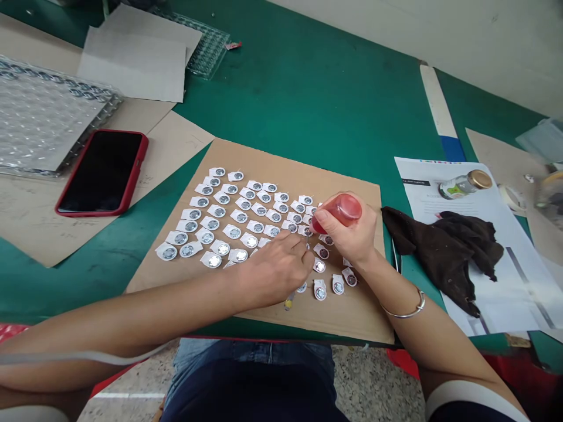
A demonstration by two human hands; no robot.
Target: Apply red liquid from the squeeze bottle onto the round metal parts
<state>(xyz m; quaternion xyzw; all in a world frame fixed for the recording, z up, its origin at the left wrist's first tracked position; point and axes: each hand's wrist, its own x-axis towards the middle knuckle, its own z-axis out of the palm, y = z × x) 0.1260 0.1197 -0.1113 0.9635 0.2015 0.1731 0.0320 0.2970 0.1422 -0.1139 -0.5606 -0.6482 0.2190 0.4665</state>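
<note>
My right hand (358,240) is wrapped round a small red squeeze bottle (342,211), tilted with its tip pointing down and left over the cardboard sheet (352,328). Just left of it, my left hand (281,266) is closed low over the cardboard, its fingertips near the bottle's tip. Whatever those fingers hold is hidden. A short yellow piece (289,302) pokes out below the left hand. Several small round metal parts on white tabs (232,231) lie in rough rows across the cardboard. A few more parts (320,290) sit near its front right, around both hands.
A red-cased phone (101,173) and clear plastic trays (44,117) lie at left on brown paper. At right, a dark cloth (448,252) and a small glass jar (465,184) rest on printed paper (523,281). A metal tool (396,255) lies beside the cardboard.
</note>
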